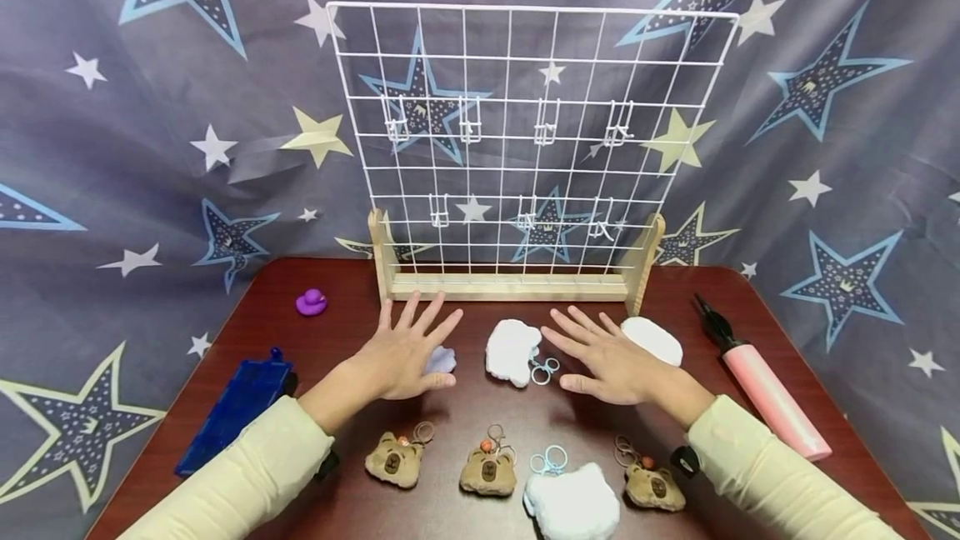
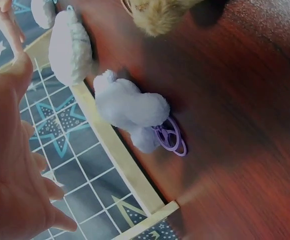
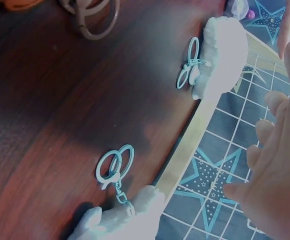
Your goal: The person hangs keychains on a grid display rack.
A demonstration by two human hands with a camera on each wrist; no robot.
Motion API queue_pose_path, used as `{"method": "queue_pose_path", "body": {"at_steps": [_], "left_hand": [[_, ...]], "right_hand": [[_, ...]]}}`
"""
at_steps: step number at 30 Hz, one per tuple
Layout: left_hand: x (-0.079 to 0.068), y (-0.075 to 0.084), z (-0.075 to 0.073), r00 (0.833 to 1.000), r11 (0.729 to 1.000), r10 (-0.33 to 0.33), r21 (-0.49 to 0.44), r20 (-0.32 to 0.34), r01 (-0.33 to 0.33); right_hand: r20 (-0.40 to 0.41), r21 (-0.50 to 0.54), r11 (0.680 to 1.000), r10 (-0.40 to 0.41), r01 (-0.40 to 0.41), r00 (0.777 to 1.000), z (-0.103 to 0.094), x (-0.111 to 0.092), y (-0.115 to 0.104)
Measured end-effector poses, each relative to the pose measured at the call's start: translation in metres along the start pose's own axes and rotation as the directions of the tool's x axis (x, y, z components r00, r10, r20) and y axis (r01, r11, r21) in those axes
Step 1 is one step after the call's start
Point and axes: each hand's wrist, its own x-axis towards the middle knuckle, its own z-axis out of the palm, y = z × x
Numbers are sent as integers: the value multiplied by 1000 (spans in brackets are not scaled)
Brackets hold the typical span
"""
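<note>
Both hands hover palm down with fingers spread, holding nothing. Under my left hand [image 1: 408, 352] lies a lavender plush keychain [image 2: 130, 107], mostly hidden in the head view; its purple ring shows in the left wrist view. My right hand [image 1: 607, 357] is between a white plush keychain [image 1: 512, 352] with blue rings and another white plush [image 1: 652, 341], partly covered by that hand. Nearer the front lie three brown bear-like plush keychains, at left [image 1: 395, 460], middle [image 1: 488, 472] and right [image 1: 654, 486], plus a white plush keychain [image 1: 573, 503].
A white wire grid rack [image 1: 510, 140] with several hooks [image 1: 546, 133] stands on a wooden base [image 1: 510, 286] at the back. A purple rubber duck [image 1: 311, 302] and blue object [image 1: 236, 411] are at left. A pink cylinder with black nozzle [image 1: 776, 401] lies at right.
</note>
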Motion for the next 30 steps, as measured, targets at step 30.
{"method": "queue_pose_path", "body": {"at_steps": [30], "left_hand": [[20,-68,-32,789,938,-280,-330,-547,104]], "right_hand": [[-153,35,998,48,-43,987,8,-40,52]]}}
